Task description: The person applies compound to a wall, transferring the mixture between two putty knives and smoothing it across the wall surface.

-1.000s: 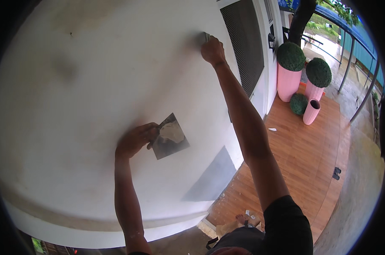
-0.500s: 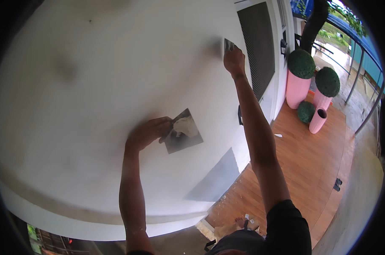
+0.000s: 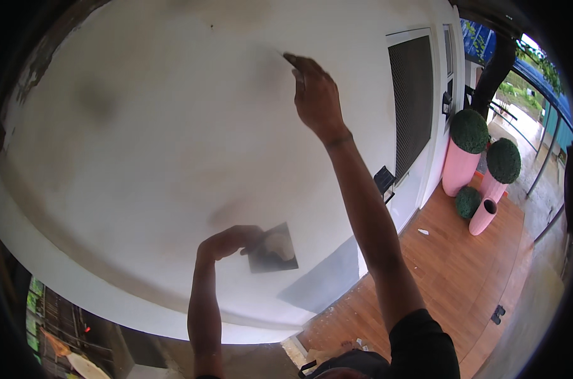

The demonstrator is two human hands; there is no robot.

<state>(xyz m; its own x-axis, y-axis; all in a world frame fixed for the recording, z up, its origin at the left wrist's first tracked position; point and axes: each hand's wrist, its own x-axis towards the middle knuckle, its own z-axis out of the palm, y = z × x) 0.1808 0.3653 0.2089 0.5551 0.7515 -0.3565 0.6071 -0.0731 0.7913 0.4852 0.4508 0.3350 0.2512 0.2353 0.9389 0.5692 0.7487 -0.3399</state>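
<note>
A large white wall (image 3: pixel 166 145) fills the view before me. My left hand (image 3: pixel 231 242) grips the edge of a square, dark metal plate (image 3: pixel 261 264), which carries a lump of pale putty (image 3: pixel 281 245). Higher up and to the right, my right hand (image 3: pixel 318 101) is closed around a thin putty knife (image 3: pixel 288 58). Its blade shows nearly edge-on, close to the wall; whether it touches the surface I cannot tell. My fingers hide most of the knife's handle.
To the right is a white-framed mesh door panel (image 3: pixel 413 95), with a black wall fixture (image 3: pixel 384 180) near my forearm. Pink planters (image 3: pixel 461 167) with round green bushes stand on the wood-look floor (image 3: pixel 451 265). A grey patch (image 3: pixel 324 275) marks the lower wall.
My right hand has moved left along the wall with the putty knife, away from the door. The left hand and its plate are lower. The whole view has shifted too.
</note>
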